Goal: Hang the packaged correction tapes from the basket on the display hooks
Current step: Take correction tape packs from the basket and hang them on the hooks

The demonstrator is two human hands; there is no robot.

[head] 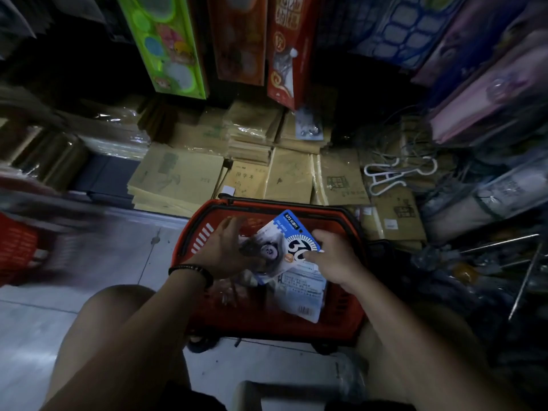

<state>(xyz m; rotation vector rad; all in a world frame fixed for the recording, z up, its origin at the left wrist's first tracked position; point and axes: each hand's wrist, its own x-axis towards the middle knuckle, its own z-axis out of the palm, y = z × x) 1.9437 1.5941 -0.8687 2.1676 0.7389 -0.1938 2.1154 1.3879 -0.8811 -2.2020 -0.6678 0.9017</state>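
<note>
Pinching blue correction-tape pack [292, 241] marked "30": right grip [332, 259]; left grip [225, 250] splayed, empty, over red basket [267, 321].

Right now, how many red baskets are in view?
2. The near basket sits on the floor at centre; the blurred basket is at the left edge. Others may be hidden.

Red basket [204, 232]; blue-and-white correction tape package [292, 232]; black wrist bracelet [192, 269]; tan notebooks [178, 176]; lime-green hanging pack [166, 43].

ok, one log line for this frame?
phase: pick | right hand: grips correction tape pack | left hand: open, over basket
</note>
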